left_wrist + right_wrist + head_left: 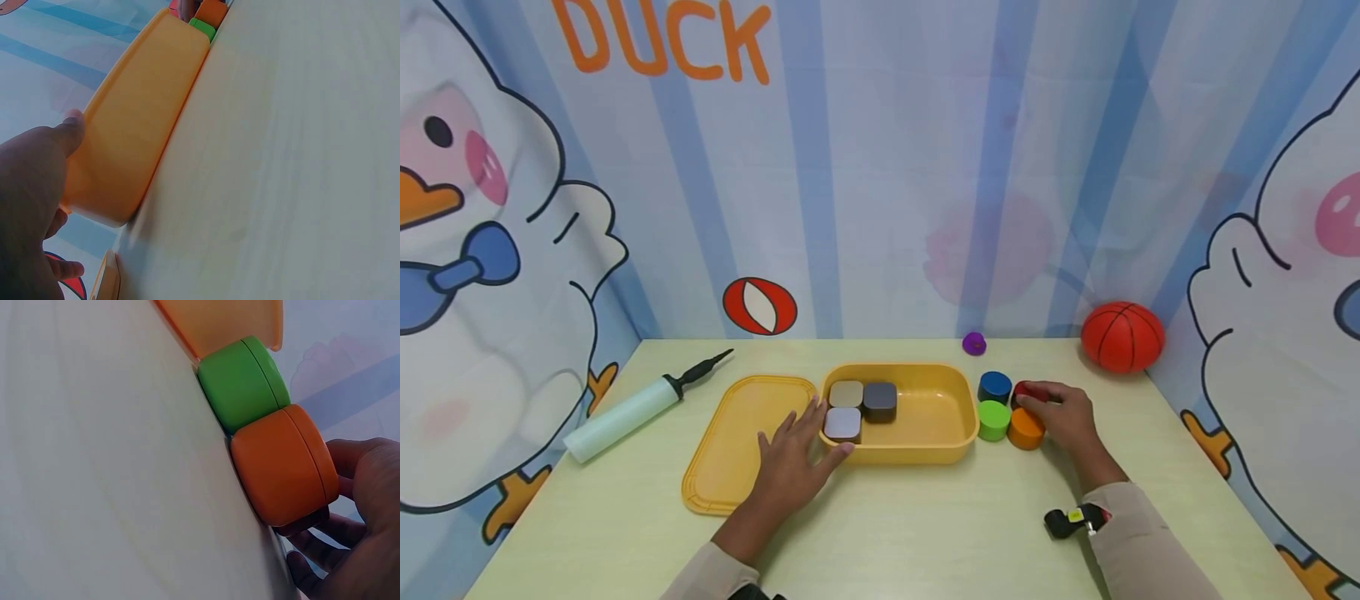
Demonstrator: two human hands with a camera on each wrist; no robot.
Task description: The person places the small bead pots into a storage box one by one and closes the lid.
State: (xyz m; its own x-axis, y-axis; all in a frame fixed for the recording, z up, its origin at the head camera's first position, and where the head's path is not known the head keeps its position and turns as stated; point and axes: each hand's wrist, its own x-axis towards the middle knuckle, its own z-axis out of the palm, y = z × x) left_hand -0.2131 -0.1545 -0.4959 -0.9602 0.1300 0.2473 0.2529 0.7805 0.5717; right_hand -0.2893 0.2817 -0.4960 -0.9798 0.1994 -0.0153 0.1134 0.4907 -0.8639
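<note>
With the yellow box (934, 454) as the centre of the dial and 12 pointing away from the person, the left hand (795, 471) rests at 8 o'clock, fingers spread and fairly straight against the box's end, thumb along its near side. The right hand (1063, 414) is at 3 o'clock, fingers curled to pinch the red jar (1020, 390); that jar is largely covered, so exactly how each finger meets it is hard to say.

The red jar is one of four round, lidded jars bunched at the box's 3 o'clock end: within the bunch, the blue jar (995, 387) sits at 11, the orange jar (1026, 428) at 5, and the green jar (993, 420) at 7, just beside the box. Inside the box, the beige jar (847, 393) stands towards 10 and the lavender jar (842, 423) towards 8, with the dark grey jar (880, 402) on the beige one's 3 o'clock side.

At 9 lies the yellow lid (722, 454), with a mint-green hand pump (625, 422) beyond; a red basketball (1123, 337) sits between 2 and 3
</note>
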